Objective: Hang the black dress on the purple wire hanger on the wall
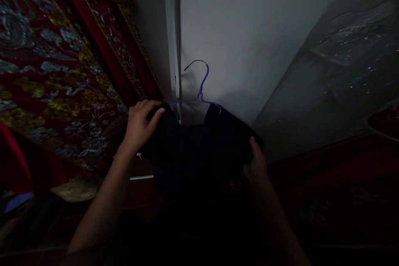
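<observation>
A black garment (199, 149) hangs on a purple wire hanger (201, 89) in front of me, the hook pointing up against a pale wall. My left hand (141, 124) is closed over the garment's left shoulder, fingers curled on the cloth. At the right shoulder, my right hand (255, 164) grips the fabric, fingers hidden behind it. The lower part of the garment fades into darkness.
A red curtain (59, 70) with gold and silver patterns hangs at the left. A white wall (246, 29) with a corner trim stands behind the hanger. A grey sparkly cloth (343, 62) slopes at the right above a dark red surface (343, 170).
</observation>
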Available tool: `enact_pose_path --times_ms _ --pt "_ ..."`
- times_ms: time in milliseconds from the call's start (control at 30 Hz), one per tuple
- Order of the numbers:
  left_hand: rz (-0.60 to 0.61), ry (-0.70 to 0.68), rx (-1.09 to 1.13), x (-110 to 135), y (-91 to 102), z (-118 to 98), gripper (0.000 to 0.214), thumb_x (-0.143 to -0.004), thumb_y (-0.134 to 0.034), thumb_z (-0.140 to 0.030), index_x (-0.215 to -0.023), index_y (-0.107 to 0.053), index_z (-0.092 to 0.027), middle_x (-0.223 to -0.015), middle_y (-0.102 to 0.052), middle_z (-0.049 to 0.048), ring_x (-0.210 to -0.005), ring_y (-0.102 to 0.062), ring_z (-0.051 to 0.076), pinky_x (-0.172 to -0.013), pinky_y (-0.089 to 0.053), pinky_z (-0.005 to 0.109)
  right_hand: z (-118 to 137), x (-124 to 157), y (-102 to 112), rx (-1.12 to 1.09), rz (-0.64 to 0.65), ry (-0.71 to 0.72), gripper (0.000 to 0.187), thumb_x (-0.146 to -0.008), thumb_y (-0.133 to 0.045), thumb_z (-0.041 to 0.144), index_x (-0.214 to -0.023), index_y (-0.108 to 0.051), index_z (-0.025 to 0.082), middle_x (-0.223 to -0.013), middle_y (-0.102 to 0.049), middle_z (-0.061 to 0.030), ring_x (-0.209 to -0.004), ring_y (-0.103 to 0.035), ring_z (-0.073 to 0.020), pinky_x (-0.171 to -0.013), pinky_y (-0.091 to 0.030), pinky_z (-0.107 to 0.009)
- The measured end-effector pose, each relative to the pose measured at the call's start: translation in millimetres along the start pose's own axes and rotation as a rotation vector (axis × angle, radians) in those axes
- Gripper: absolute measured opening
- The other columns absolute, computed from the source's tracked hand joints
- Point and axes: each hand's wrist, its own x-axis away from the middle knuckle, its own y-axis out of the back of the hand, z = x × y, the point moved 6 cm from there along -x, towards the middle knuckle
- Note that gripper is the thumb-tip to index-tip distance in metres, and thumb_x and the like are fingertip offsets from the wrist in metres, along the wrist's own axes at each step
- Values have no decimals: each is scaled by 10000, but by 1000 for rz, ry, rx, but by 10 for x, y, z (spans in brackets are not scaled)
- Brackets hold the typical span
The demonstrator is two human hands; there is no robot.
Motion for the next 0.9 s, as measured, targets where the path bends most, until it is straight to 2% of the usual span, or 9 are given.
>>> enact_pose_path --times_ms 133,200,267,333,467,567,700,800,900 --pt "98 -54 15 73 -261 -153 282 -1012 -455 -415 -1051 -641 -207 -998 -681 84 -980 -604 268 -904 -437 401 -101 721 -67 227 275 -86 670 -640 -836 557 -1236 -693 288 -1144 -744 -91 -1064 -698 -335 -883 -601 -496" --pt "87 -60 50 171 -357 -161 273 -1026 -414 -381 -1046 -618 -201 -979 -662 89 -967 -594 262 -891 -447 402 -25 1040 -327 351 720 -153 885 -509 -937 428 -1322 -635 253 -1249 -699 -108 -1144 -657 -347 -955 -557 -488" --pt "49 -62 103 278 -399 -132 251 -1029 -400 -345 -1049 -602 -196 -995 -655 94 -984 -601 252 -906 -465 400 134 1248 -556 350 1118 -211 859 -500 -945 391 -1287 -645 223 -1197 -711 -97 -1084 -674 -322 -913 -565 -439" --pt "0 -68 185 379 -382 -76 230 -1032 -391 -306 -1073 -588 -194 -1062 -664 102 -1044 -623 235 -951 -485 392 274 1247 -705 342 1291 -225 699 -571 -920 404 -1195 -675 207 -1090 -727 -69 -983 -689 -271 -845 -572 -379" --pt "-17 -151 325 517 -254 26 199 -1034 -410 -262 -1121 -575 -195 -1187 -689 98 -1213 -629 211 -1096 -460 404 255 879 -877 444 1005 4 550 -803 -773 334 -1302 -569 224 -1225 -658 -91 -1074 -651 -247 -927 -542 -396" --pt "93 -248 317 590 -173 31 200 -1024 -452 -250 -1156 -590 -190 -1268 -687 114 -1285 -602 217 -1125 -453 396 50 734 -1040 531 784 350 892 -802 -748 248 -1545 -256 225 -1530 -402 -167 -1385 -452 -302 -1139 -398 -494" --pt "259 -356 267 735 -152 -37 224 -1016 -470 -280 -1162 -610 -183 -1322 -673 140 -1321 -578 238 -1112 -474 406 -435 620 -1456 624 740 571 1281 -698 -840 328 -1598 60 187 -1657 -62 -216 -1543 -123 -366 -1224 -252 -568" --pt "336 -403 270 869 -203 -103 223 -1014 -460 -311 -1097 -629 -190 -1359 -652 149 -1303 -595 244 -1070 -511 407 -642 443 -1833 609 636 612 1041 -867 -693 348 -1601 24 172 -1672 -40 -208 -1558 -68 -335 -1243 -209 -541" --pt "326 -407 311 968 -239 -147 244 -1017 -446 -330 -1043 -648 -195 -1367 -646 155 -1282 -612 247 -1045 -530 400 -662 319 -2232 556 586 623 682 -1000 -467 272 -1586 -141 150 -1632 -250 -183 -1548 -164 -276 -1252 -201 -490"
